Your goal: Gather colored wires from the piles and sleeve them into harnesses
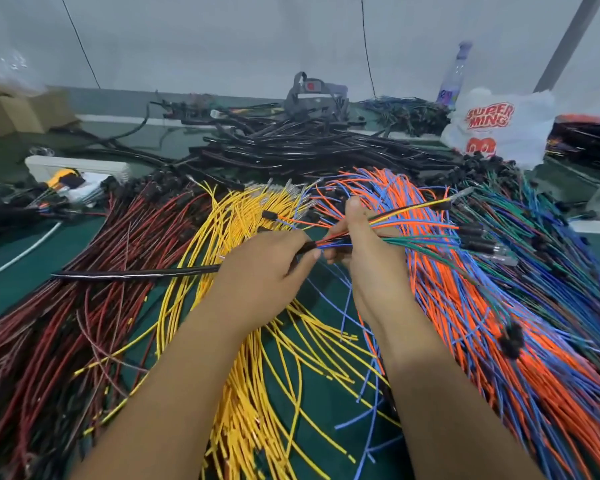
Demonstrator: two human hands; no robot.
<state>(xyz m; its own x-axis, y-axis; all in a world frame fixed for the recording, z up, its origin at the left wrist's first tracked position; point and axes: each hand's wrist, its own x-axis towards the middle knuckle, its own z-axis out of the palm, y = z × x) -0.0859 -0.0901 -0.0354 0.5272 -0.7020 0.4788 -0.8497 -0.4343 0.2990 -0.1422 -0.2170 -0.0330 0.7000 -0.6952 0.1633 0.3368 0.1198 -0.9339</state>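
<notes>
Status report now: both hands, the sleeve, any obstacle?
Left hand grips black sleeve. Right hand holds mixed wire bundle at the sleeve mouth. Loose yellow wire pile beneath; nothing blocks.

1. Our left hand [264,268] grips a black sleeve [136,273].
2. Our right hand [364,251] pinches a mixed wire bundle [416,223] entering it.
3. Yellow wires [257,375] lie below.

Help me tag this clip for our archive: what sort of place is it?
Probably a wire-harness assembly bench in a workshop or small factory. The green table is heaped with sorted colored wires, a pile of black sleeves lies behind, and both hands hold a bundle.
</notes>
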